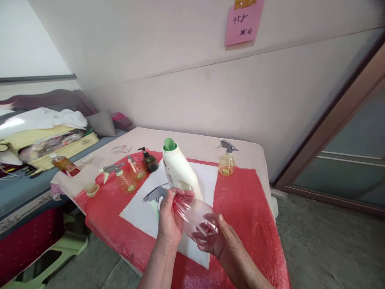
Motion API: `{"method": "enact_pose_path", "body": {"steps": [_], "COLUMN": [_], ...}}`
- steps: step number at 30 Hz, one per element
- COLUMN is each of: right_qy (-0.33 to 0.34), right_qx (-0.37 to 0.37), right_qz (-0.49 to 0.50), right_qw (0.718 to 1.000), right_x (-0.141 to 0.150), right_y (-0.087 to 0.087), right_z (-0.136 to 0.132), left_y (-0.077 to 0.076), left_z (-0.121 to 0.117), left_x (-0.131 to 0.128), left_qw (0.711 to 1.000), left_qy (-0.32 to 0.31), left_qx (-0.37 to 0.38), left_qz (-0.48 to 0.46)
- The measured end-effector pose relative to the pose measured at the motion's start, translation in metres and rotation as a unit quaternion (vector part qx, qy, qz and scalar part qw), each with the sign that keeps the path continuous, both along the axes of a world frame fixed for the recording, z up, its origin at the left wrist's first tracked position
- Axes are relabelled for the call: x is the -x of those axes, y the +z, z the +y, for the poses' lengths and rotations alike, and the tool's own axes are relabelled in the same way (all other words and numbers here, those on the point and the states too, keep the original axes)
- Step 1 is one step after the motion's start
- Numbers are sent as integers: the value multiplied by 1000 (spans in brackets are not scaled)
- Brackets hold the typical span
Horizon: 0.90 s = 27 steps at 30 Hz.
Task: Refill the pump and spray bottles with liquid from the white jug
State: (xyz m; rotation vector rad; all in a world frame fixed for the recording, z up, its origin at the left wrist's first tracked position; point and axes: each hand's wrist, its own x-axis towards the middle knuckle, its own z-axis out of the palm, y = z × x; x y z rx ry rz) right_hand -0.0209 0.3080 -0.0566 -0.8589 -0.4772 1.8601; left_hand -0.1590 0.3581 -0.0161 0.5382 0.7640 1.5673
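A clear spray bottle with a grey trigger head is tilted nearly on its side above the table, held in both hands. My left hand is closed around its neck, close to the trigger head. The fingers of my right hand wrap the rounded bottom end. Just behind it stands a cream-coloured plastic jug with a handle opening, uncapped, and a green scoop sticks out of its mouth. A white cloth lies under the jug.
Yellowish spray bottles and a dark pump bottle stand to the left on a red cloth. Another spray bottle stands at the right. A small yellowish cup sits near the left edge. An amber bottle is farther left.
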Motion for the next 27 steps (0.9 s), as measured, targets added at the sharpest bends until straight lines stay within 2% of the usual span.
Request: {"method": "enact_pose_path", "body": {"steps": [2, 3, 6, 8, 9, 10, 12, 14, 16, 18, 20, 22, 24, 27], "right_qy": [33, 37, 9, -18, -35, -49, -40, 23, 72, 43, -29, -76, -47, 60], "right_qx": [28, 13, -108, -171, -176, -162, -83, 15, 61, 16, -71, -125, -96, 3], "right_qz": [-58, -92, -165, -199, -213, -216, -175, -100, -53, -60, -104, -147, -135, -44], "right_qw": [997, 995, 980, 965, 961, 962, 980, 995, 994, 997, 992, 978, 985, 997], "right_x": [-3, -4, -6, -6, -5, -4, -3, -3, -3, -1, 2, 4, 4, 3], "right_y": [1, 2, 8, 10, 10, 10, 7, 5, 5, 6, 8, 8, 5, -2], "right_z": [0, 0, -3, -5, -5, -4, -2, 1, 2, 2, -1, -3, -4, -1], "left_y": [1, 1, 1, 1, 2, 3, 6, 8, 8, 7, 6, 6, 8, 11], "left_z": [0, 1, 5, 6, 5, 4, 2, 0, 0, 2, 4, 4, 2, -1], "left_x": [3, 4, 7, 9, 9, 8, 7, 6, 5, 6, 8, 10, 11, 12], "left_qw": [1000, 999, 995, 994, 995, 997, 999, 1000, 1000, 999, 998, 998, 999, 999], "left_qy": [13, 29, 88, 97, 85, 66, 19, -10, -5, 31, 60, 58, 27, -11], "left_qx": [-2, 4, 39, 48, 42, 33, 14, 3, 4, 14, 25, 23, 5, -21], "left_qz": [18, 20, 5, 2, 7, 13, 22, 23, 25, 27, 25, 28, 37, 40]}}
